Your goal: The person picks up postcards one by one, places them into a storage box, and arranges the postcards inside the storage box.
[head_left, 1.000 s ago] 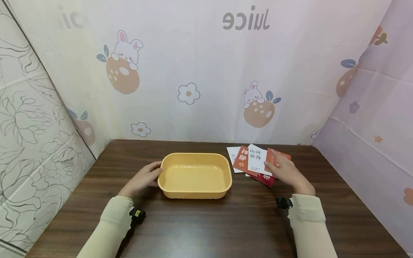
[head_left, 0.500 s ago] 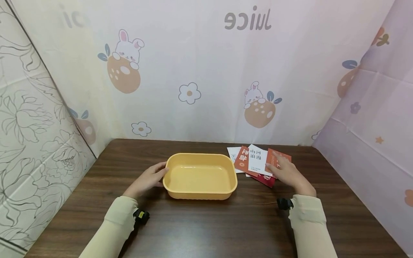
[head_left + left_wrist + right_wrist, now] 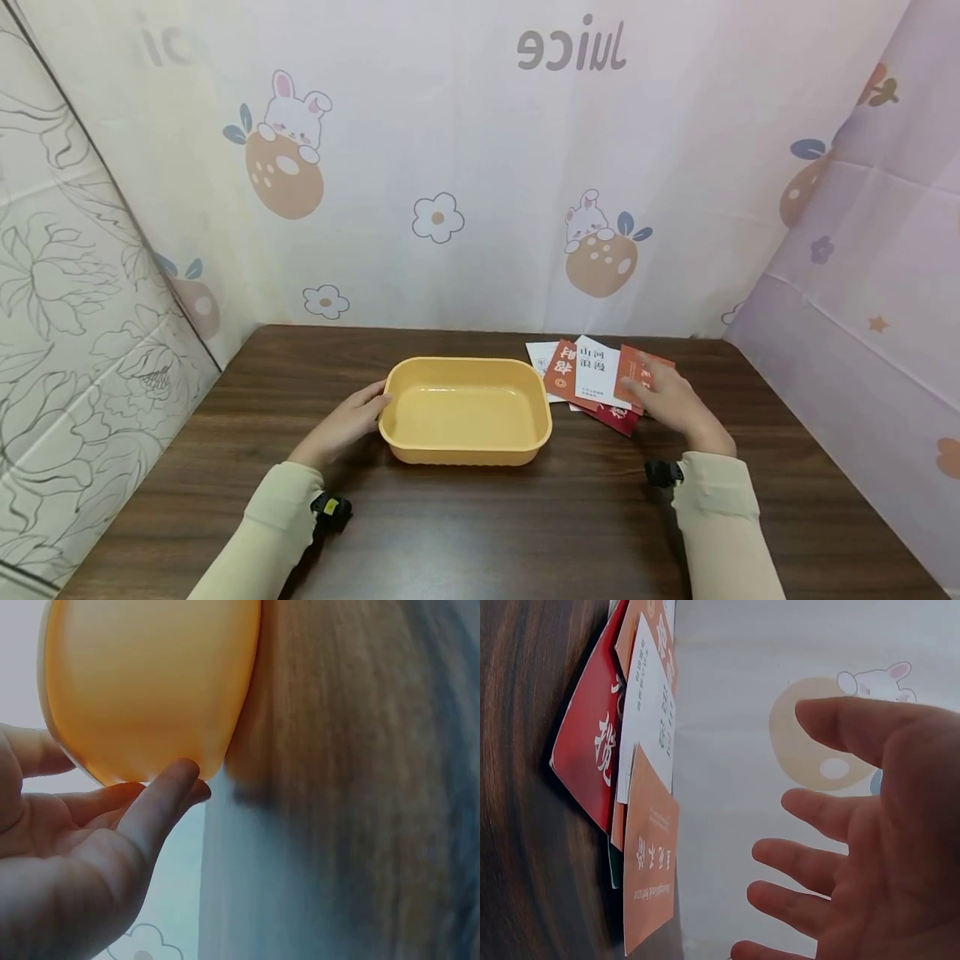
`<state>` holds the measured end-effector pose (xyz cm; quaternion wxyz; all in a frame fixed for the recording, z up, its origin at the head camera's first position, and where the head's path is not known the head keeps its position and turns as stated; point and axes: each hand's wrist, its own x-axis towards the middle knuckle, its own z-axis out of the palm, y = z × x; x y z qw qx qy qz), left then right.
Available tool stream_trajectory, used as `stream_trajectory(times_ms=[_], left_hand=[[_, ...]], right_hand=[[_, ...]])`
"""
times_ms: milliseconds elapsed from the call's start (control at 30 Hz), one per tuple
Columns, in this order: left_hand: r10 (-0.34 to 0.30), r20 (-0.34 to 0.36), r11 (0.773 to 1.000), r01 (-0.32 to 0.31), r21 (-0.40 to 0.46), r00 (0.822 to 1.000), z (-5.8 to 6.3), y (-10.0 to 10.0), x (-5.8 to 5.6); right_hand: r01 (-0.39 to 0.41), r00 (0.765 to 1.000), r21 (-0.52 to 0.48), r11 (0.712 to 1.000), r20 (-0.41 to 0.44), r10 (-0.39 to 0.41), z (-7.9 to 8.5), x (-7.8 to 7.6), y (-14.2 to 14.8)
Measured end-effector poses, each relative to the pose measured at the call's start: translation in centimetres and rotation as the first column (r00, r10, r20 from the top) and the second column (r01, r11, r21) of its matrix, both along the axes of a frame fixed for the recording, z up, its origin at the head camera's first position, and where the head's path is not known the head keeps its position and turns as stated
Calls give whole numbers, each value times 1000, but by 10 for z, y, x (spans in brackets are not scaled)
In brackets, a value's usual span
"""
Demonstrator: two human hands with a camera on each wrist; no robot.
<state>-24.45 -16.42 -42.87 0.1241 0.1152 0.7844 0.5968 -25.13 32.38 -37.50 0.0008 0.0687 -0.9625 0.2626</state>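
In the head view a yellow rectangular plastic basin (image 3: 465,417) stands on the dark wooden table. My left hand (image 3: 341,427) touches the basin's left end, its fingers against the outer wall near the rim. The left wrist view shows those fingers (image 3: 161,799) on the basin's rounded end (image 3: 150,690). To the right lies an overlapping, fanned pile of red, orange and white printed cards (image 3: 596,375). Over the right edge of this pile hovers my right hand (image 3: 672,404). The right wrist view has its fingers (image 3: 802,862) spread apart, clear of the cards (image 3: 649,855), holding nothing.
Behind the table (image 3: 480,533) hangs a pale curtain (image 3: 480,275) printed with rabbits, fruit and flowers. Further patterned cloth stands at the left (image 3: 67,292) and right (image 3: 870,317) sides. Each wrist wears a small black camera.
Pushed by my left hand, the basin slid slightly right, closer to the cards, then stopped. My right hand has shifted slightly, uncovering more of the rightmost orange card.
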Motion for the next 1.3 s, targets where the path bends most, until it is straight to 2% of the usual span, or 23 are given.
stream_trajectory(times_ms=[300, 433, 633, 800, 933, 1033, 1300], left_hand=[[2, 43, 999, -4, 52, 999, 1, 1, 1], [9, 53, 998, -12, 59, 999, 3, 2, 0], [5, 59, 998, -9, 66, 998, 4, 2, 1], [13, 60, 998, -17, 67, 998, 5, 3, 2], [13, 57, 998, -17, 65, 998, 5, 3, 2], [17, 55, 998, -21, 63, 998, 4, 3, 2], [-6, 47, 998, 3, 65, 999, 3, 1, 3]], right_hand=[[94, 995, -36, 995, 17, -94, -3, -8, 10], [126, 991, 10, 992, 31, -127, -9, -13, 18], [180, 977, 36, 983, 111, -183, -13, -19, 35], [171, 978, 114, 979, 100, -183, -15, -26, 48], [194, 974, 144, 970, 88, -207, -20, -32, 53], [220, 964, 160, 962, 118, -240, -23, -38, 57], [238, 914, 210, 948, 281, -291, -19, -47, 58]])
